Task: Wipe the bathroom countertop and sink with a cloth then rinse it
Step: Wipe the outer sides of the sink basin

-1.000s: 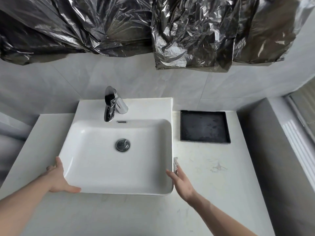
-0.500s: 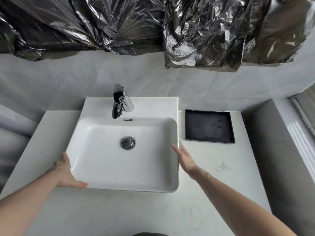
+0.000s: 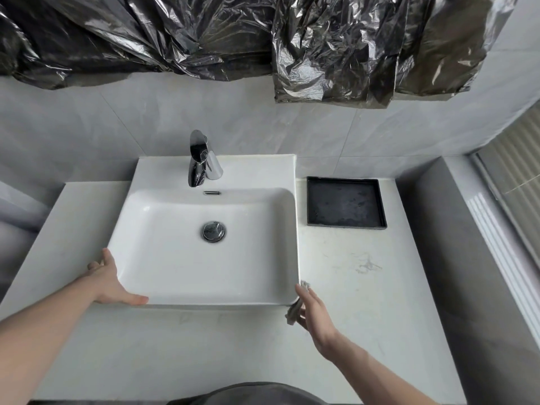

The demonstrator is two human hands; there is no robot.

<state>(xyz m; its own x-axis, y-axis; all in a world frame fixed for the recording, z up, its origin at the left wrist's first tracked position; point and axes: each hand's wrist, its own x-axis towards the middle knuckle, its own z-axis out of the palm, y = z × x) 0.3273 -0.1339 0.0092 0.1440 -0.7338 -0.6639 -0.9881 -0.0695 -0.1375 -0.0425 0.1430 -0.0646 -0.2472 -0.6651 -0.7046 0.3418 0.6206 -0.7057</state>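
Observation:
A white rectangular sink (image 3: 163, 217) sits on a pale marbled countertop (image 3: 365, 302), with a chrome tap (image 3: 198, 159) at its back and a chrome drain (image 3: 213, 231) in the basin. My left hand (image 3: 109, 283) grips the sink's front left corner, thumb along the front edge. My right hand (image 3: 314, 312) presses a small grey cloth (image 3: 293, 312) against the outside of the sink's front right corner. Most of the cloth is hidden under my palm.
A black square tray (image 3: 344, 201) lies on the counter to the right of the sink. Crinkled dark plastic sheeting (image 3: 336, 48) hangs over the wall above. A grey ledge (image 3: 455, 229) and a window frame border the counter on the right.
My right hand with the cloth has slid back along the sink's right side from the middle to the front right corner. The left hand has stayed on the front left corner.

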